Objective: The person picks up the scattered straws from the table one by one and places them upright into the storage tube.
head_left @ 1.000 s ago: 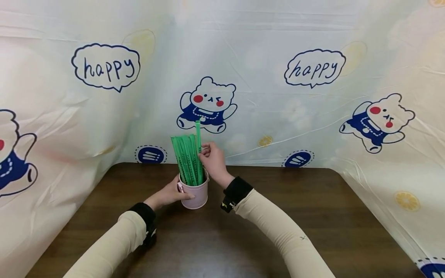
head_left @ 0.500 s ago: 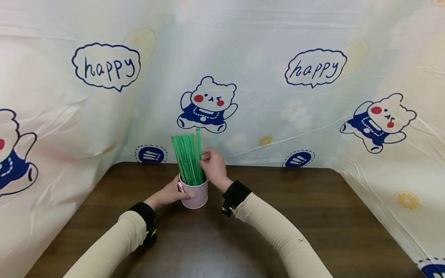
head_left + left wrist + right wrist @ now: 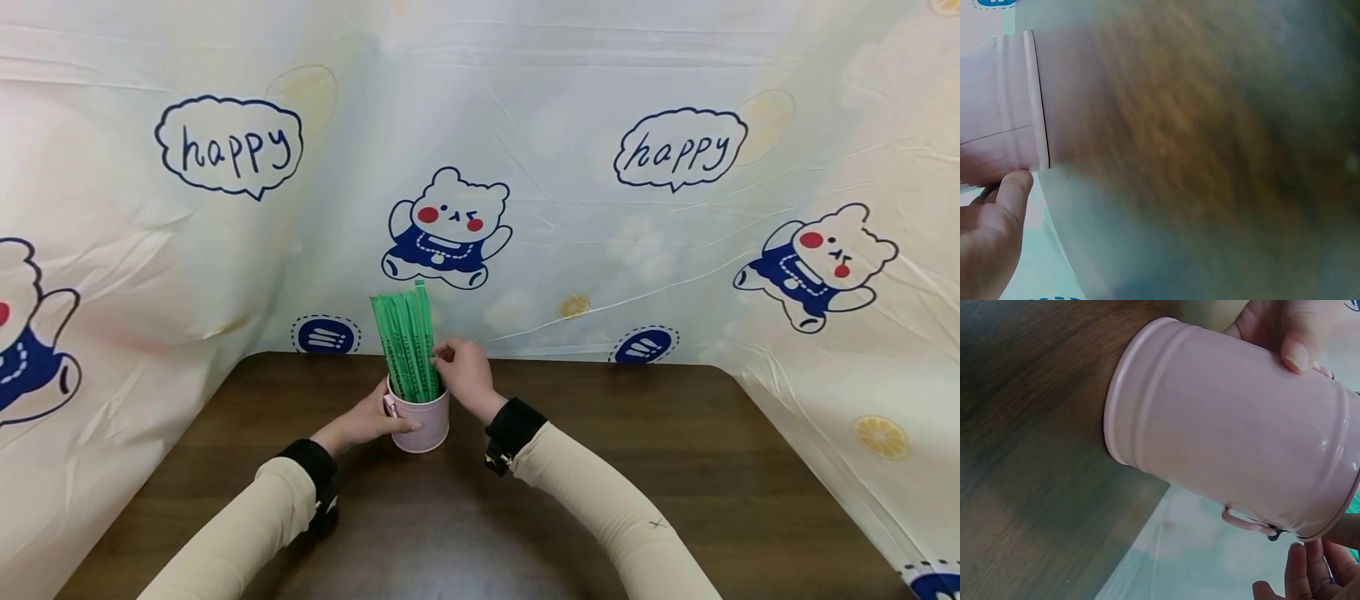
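Observation:
A bundle of thin green straws (image 3: 403,346), with small dark print along them, stands in a pale pink metal bucket (image 3: 429,429). One straw (image 3: 421,288) at the right of the bundle rises a little above the others. My left hand (image 3: 366,417) grips the bucket's left side, its thumb lying across the front. At the bundle's right edge, my right hand (image 3: 467,375) pinches the taller straw low down, just above the rim; its fingertips are partly hidden. The right wrist view shows the bucket (image 3: 1229,419) and the right fingers (image 3: 1297,572) beside its rim.
The bucket stands on a dark brown wooden table (image 3: 420,533). A pale cloth (image 3: 570,200) printed with bears and "happy" bubbles hangs behind and at both sides. A small side loop (image 3: 1247,522) sticks out from the bucket.
My right hand has moved down toward the bucket's rim. The straw it pinches has sunk lower among the others, and its top has tipped left. My left hand has stayed on the bucket.

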`<state>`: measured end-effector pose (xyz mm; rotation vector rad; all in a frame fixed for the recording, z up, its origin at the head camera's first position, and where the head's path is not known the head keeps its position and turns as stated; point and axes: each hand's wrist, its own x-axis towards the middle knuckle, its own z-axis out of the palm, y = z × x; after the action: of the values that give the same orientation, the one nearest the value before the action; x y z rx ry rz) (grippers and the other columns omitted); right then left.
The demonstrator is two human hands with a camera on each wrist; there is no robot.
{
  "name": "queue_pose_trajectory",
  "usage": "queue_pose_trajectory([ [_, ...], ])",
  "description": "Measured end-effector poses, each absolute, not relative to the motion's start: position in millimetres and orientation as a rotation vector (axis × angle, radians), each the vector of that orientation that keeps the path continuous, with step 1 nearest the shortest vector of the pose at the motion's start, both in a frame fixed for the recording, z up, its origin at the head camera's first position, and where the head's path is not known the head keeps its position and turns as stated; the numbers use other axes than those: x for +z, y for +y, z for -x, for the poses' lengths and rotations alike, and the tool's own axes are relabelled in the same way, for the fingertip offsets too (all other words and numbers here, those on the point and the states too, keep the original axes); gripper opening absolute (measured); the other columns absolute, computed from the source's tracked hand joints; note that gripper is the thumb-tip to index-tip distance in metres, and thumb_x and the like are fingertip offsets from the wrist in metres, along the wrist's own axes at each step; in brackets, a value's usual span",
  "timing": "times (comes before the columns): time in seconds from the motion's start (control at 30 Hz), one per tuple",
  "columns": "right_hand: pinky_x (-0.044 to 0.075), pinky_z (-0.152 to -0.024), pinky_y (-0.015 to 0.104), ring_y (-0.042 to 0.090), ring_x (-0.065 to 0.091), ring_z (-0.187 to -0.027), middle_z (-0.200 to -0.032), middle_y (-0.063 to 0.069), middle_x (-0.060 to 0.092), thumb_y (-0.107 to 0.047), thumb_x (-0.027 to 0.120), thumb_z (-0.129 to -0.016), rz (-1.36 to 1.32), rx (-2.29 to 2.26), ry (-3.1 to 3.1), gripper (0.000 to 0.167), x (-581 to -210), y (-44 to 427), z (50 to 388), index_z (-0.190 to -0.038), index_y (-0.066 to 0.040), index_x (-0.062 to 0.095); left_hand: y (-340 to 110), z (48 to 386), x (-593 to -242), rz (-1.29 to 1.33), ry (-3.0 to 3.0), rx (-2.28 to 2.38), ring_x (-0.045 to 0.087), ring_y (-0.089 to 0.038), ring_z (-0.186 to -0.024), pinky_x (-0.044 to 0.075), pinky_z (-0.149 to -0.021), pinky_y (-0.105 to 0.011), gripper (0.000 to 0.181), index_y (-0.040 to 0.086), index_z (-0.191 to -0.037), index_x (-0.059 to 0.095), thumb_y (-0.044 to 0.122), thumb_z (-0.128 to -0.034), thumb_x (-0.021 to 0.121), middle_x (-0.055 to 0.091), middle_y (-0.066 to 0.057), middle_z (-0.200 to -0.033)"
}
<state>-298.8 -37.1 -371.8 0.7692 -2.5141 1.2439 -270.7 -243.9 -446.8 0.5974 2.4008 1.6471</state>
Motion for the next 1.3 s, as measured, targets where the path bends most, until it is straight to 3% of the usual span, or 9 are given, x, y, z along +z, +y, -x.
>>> queue_pose_trajectory([
  [0.17,0.057,-0.082,0.034,0.028,0.071,-0.097,-0.104,0.016,0.076,-0.006,0.065,-0.097,-0.739,1.251,-2.57,0.014,-376.5,-30.6,296.5,-0.104,-0.001,0.075,-237.4,268.6,-450.0,-0.595,2.39,1.66,0.046,-0.04,-0.137,0.035,-0.119,-0.065,0.104,0.01,-0.161,0.004,0.022,-0.0895,0.078,0.037,-0.028,-0.155],
  [0.37,0.055,-0.073,0.027,0.025,0.068,-0.088,-0.102,0.016,0.075,-0.007,0.064,-0.098,-0.711,1.327,-2.565,0.013,-380.3,-17.9,293.9,-0.103,-0.001,0.074,-235.7,261.6,-449.3,-0.525,2.38,1.675,0.044,-0.042,-0.138,0.032,-0.12,-0.067,0.103,0.013,-0.161,0.006,0.024,-0.0887,0.079,0.035,-0.026,-0.157],
  [0.53,0.055,-0.084,0.034,0.027,0.067,-0.097,-0.107,0.017,0.073,-0.01,0.063,-0.099,-0.69,1.349,-2.576,0.014,-392.5,1.4,296.9,-0.106,-0.001,0.072,-235.1,256.2,-444.0,-0.497,2.432,1.622,0.042,-0.044,-0.139,0.03,-0.12,-0.069,0.105,0.015,-0.162,0.006,0.028,-0.0879,0.079,0.034,-0.026,-0.158],
  [0.67,0.054,-0.097,0.046,0.032,0.065,-0.111,-0.118,0.019,0.07,-0.014,0.06,-0.102,-0.641,1.366,-2.648,0.024,-407.0,22.4,300.5,-0.12,0.001,0.067,-233.6,254.2,-444.6,-0.514,2.455,1.611,0.039,-0.045,-0.141,0.028,-0.12,-0.071,0.106,0.015,-0.162,0.003,0.027,-0.0882,0.078,0.031,-0.026,-0.159],
  [0.87,0.047,-0.111,0.053,0.039,0.055,-0.135,-0.147,0.022,0.056,-0.022,0.058,-0.105,-0.613,1.286,-2.845,0.045,-425.7,53.9,297.9,-0.144,0.0,0.054,-231.3,251.7,-446.7,-0.551,2.48,1.627,0.038,-0.048,-0.142,0.028,-0.118,-0.073,0.107,0.015,-0.162,0.0,0.026,-0.0886,0.076,0.027,-0.026,-0.16],
  [1.1,0.039,-0.118,0.057,0.042,0.043,-0.147,-0.157,0.024,0.045,-0.029,0.06,-0.103,-0.661,1.147,-3.042,0.06,-440.0,88.2,291.9,-0.152,0.001,0.044,-234.7,249.6,-444.0,-0.472,2.488,1.592,0.039,-0.047,-0.143,0.026,-0.121,-0.071,0.101,0.013,-0.162,0.011,0.031,-0.0878,0.077,0.034,-0.025,-0.16],
  [1.2,0.034,-0.122,0.057,0.041,0.036,-0.151,-0.162,0.024,0.039,-0.033,0.061,-0.101,-0.694,1.071,-3.116,0.068,-440.6,104.8,291.6,-0.155,0.002,0.038,-241.6,246.7,-440.2,-0.428,2.559,1.45,0.03,-0.051,-0.149,0.024,-0.121,-0.072,0.109,0.008,-0.163,0.004,0.038,-0.0878,0.077,0.024,-0.028,-0.165],
  [1.3,0.024,-0.124,0.065,0.041,0.023,-0.157,-0.168,0.022,0.026,-0.043,0.06,-0.1,-0.719,0.946,-3.213,0.082,-432.7,123.1,294.1,-0.161,-0.001,0.026,-251.5,241.5,-432.2,-0.34,2.674,1.246,0.018,-0.055,-0.153,0.02,-0.12,-0.074,0.117,0.0,-0.163,0.002,0.048,-0.0858,0.077,0.012,-0.033,-0.168],
])
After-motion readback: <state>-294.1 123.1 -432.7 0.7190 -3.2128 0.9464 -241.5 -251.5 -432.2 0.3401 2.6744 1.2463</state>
